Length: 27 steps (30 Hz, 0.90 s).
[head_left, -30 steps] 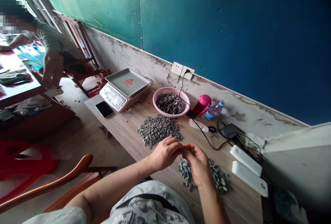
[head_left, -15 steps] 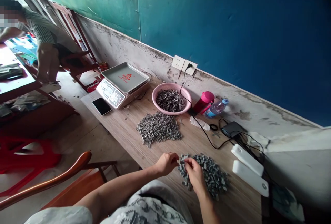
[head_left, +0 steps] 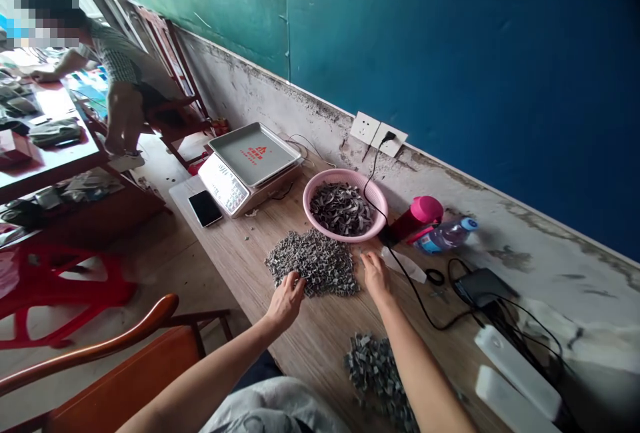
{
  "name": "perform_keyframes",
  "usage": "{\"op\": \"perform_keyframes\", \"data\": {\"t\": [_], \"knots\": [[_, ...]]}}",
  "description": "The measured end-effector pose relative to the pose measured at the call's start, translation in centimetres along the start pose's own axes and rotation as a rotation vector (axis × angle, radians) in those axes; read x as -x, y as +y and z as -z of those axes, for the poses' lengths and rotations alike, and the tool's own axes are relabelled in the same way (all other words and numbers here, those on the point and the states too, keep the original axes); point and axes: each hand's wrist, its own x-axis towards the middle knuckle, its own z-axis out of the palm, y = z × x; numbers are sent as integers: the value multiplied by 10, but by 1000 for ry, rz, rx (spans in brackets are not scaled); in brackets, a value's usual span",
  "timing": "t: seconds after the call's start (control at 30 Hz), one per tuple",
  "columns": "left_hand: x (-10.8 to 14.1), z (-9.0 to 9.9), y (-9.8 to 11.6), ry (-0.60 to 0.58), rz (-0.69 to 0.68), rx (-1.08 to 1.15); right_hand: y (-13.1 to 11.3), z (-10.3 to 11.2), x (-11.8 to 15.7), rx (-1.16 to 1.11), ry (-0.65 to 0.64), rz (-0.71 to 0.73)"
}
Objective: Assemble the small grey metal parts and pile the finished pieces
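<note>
My left hand (head_left: pixel 287 301) is at the near left edge of a heap of small grey metal-looking pieces (head_left: pixel 317 263), its fingers loosely bent and a little apart. To the right of this heap, my right hand (head_left: pixel 376 276) is closed, with its fingertips together just below the pink basket (head_left: pixel 307 203); whatever is between them is too small to make out. Dark curved strips (head_left: pixel 343 210) fill the basket. A second heap, of larger grey pieces (head_left: pixel 373 370), lies nearer to me, partly hidden by my right forearm.
A scale (head_left: pixel 257 153) and a phone (head_left: pixel 205 208) are at the table's far left. On the right are a pink-lidded flask (head_left: pixel 417 218), a bottle (head_left: pixel 450 234), cables, a black box (head_left: pixel 485 286) and white power strips (head_left: pixel 520 370). A person (head_left: pixel 120 66) sits at another table.
Both hands have left the heap of larger pieces and moved forward, either side of the heap of small pieces. They are now wide apart. The view has shifted.
</note>
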Motion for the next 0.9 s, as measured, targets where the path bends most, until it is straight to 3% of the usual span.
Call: {"op": "perform_keyframes", "data": {"t": [0.13, 0.3, 0.4, 0.57, 0.73, 0.9], "knots": [[-10, -4, -3, -29, 13, -35, 9, -8, -22, -83, -37, -8], [-23, -8, -4, -88, 9, -20, 14, -1, -8, -278, 51, -153], [-30, -7, -3, -109, 4, 24, 7, 8, 21, -451, 113, -266], [-37, -1, -1, -116, 32, 167, -15, 18, 92, -726, 178, -444], [-39, 11, 6, -59, 121, 433, -39, 5, 157, -910, 235, -607], [-36, 30, 30, -80, 283, 869, -68, -7, 184, -995, 211, -651]]}}
